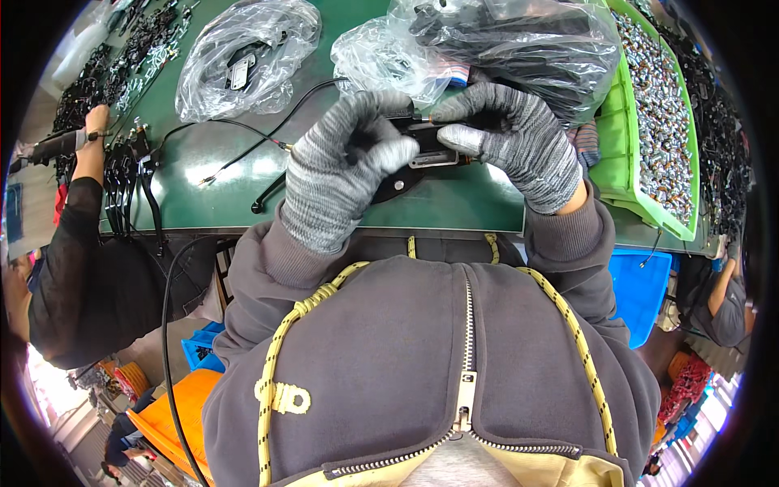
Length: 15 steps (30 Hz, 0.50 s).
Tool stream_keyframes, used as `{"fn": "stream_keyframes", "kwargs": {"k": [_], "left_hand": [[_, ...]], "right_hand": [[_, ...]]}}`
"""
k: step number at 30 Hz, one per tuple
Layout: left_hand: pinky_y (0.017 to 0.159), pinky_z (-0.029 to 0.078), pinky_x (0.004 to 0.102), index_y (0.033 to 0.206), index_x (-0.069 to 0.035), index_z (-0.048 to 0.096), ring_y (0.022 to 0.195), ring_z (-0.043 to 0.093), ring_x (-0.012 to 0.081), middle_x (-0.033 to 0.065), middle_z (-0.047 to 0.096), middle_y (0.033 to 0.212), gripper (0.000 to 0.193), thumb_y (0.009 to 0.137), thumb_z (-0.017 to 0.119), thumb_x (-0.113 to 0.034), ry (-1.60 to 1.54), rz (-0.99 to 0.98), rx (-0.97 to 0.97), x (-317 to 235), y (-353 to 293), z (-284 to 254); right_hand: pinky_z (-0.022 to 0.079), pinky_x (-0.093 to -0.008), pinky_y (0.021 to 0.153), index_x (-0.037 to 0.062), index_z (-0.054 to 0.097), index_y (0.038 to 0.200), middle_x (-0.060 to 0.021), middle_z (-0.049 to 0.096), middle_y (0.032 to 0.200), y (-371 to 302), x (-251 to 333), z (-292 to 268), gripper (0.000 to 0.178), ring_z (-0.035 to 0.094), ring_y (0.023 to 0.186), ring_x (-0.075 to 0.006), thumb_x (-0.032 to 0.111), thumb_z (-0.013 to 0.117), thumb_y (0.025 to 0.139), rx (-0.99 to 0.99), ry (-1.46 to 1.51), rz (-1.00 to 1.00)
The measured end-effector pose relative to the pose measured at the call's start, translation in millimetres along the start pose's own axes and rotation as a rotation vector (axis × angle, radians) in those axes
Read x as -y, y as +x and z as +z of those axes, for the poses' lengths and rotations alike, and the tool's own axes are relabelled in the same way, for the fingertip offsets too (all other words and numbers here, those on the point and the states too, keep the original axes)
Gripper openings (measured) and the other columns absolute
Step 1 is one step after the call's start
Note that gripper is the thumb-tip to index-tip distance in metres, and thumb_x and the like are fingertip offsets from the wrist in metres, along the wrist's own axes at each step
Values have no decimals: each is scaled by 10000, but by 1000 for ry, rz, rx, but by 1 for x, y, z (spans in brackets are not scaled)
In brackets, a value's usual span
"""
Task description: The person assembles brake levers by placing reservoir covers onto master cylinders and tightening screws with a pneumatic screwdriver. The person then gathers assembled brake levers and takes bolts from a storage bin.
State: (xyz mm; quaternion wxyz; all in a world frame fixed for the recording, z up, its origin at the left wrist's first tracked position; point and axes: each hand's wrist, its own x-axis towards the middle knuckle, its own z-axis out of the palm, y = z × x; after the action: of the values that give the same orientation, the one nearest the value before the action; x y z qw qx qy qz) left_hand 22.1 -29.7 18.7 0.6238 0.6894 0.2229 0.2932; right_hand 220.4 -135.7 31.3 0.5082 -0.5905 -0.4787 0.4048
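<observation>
Both my hands wear grey knitted gloves and meet over the table's near edge, at a black brake lever with a metal clamp piece [438, 159]. My left hand [334, 174] pinches the lever's body from the left, thumb and forefinger curled in. From the other side, my right hand [519, 140] closes thumb and forefinger on the same part. The ball-ended tip [258, 206] of a black lever pokes out left of my left wrist. A thin black cable [286, 122] with bare coloured ends lies beside my left hand. The gloves hide much of the part.
Clear plastic bags [247, 61] lie on the green table [219, 183], one with black parts [519, 36]. A green bin [621, 138] of small metal parts stands at right. Several black levers [130, 183] sit at left, near another person's arm [91, 154]. A blue bin [641, 292] is below right.
</observation>
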Motion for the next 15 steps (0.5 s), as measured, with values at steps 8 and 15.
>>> {"fn": "stream_keyframes", "kwargs": {"k": [8,15], "left_hand": [[617,411,182,1261,-78,622,670,427,27,-66,458,765,589,732,875,-135,303,-151,86,20,-18,5],[575,376,201,1235,-71,641,647,407,28,-68,452,750,486,789,832,-101,321,-92,29,22,-22,14]], "right_hand": [[486,-228,699,43,726,967,5,674,841,-8,-28,13,215,536,727,-53,149,817,803,-134,-116,89],[461,-226,683,49,695,902,31,630,799,-8,-31,23,197,481,719,-41,187,807,818,-153,-37,159]]}}
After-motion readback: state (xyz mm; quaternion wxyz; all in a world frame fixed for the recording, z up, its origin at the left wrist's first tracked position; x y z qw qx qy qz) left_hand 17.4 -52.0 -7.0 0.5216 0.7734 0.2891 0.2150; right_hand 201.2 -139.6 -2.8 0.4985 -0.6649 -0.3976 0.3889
